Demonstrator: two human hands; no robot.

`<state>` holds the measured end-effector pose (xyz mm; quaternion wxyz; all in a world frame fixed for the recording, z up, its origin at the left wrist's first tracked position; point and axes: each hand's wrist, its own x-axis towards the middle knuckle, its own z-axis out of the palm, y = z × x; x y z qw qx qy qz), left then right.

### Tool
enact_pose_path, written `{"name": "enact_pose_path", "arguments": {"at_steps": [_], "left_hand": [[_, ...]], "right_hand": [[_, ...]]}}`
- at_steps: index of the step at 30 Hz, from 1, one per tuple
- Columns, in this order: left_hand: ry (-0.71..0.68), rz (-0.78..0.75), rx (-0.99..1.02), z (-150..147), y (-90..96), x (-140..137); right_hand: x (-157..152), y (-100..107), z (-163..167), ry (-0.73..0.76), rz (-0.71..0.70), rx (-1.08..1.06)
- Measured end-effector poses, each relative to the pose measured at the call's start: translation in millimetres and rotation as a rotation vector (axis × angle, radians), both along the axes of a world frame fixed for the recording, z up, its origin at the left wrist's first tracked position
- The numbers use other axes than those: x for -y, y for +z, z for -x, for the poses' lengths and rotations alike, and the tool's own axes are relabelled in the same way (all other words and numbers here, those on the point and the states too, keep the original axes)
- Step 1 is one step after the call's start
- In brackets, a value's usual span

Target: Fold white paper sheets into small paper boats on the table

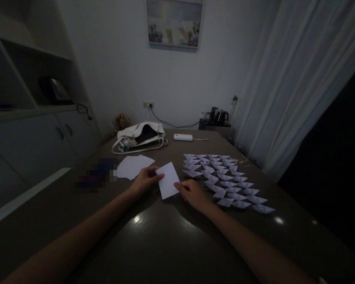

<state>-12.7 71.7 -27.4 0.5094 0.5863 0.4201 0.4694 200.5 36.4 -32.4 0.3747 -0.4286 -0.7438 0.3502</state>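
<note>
A white sheet of paper (168,182), roughly rectangular and tilted, is held between my two hands above the dark table. My left hand (146,179) pinches its upper left edge, thumb on top. On the opposite edge, my right hand (192,192) grips the paper between thumb and fingers. Whether the paper is folded is hard to tell. Just beyond my left hand lies a spread of flat white sheets (133,166). Several rows of folded paper boats (227,184) stand on the table to the right of my right hand.
At the table's far end sit a white handbag (140,136) and a white power bank (183,137) with a short cable. A blurred-out patch (97,173) covers something at the left. Behind, a black kettle (221,117) stands on a small cabinet beside the white curtain (263,94).
</note>
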Motion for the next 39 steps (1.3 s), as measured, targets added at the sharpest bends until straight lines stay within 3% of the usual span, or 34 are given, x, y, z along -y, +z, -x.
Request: {"name": "enact_pose_path", "arguments": {"at_steps": [3, 8, 16, 21, 25, 32, 39], "left_hand": [[-0.006, -0.004, -0.002, -0.4, 0.0, -0.1], [0.011, -0.005, 0.037, -0.8, 1.1, 0.4], [0.039, -0.002, 0.054, -1.5, 1.4, 1.1], [0.067, -0.034, 0.063, -1.5, 1.0, 0.8], [0.096, 0.003, 0.089, -2.5, 2.8, 1.8], [0.043, 0.012, 0.119, -3.6, 4.5, 4.1], [-0.016, 0.017, 0.256, -3.3, 1.3, 2.4]], "right_hand": [[-1.4, -1.4, -0.1, -0.030, -0.036, -0.009], [-0.9, -1.6, 0.8, -0.034, 0.021, -0.049], [-1.9, 0.7, 0.3, -0.135, -0.090, -0.040], [-2.4, -1.8, -1.4, -0.131, -0.030, -0.093], [-2.4, -1.2, -2.1, -0.134, -0.078, -0.057], [0.0, 3.4, -2.8, -0.155, -0.112, -0.055], [-4.0, 4.8, -3.8, -0.250, -0.237, -0.247]]}}
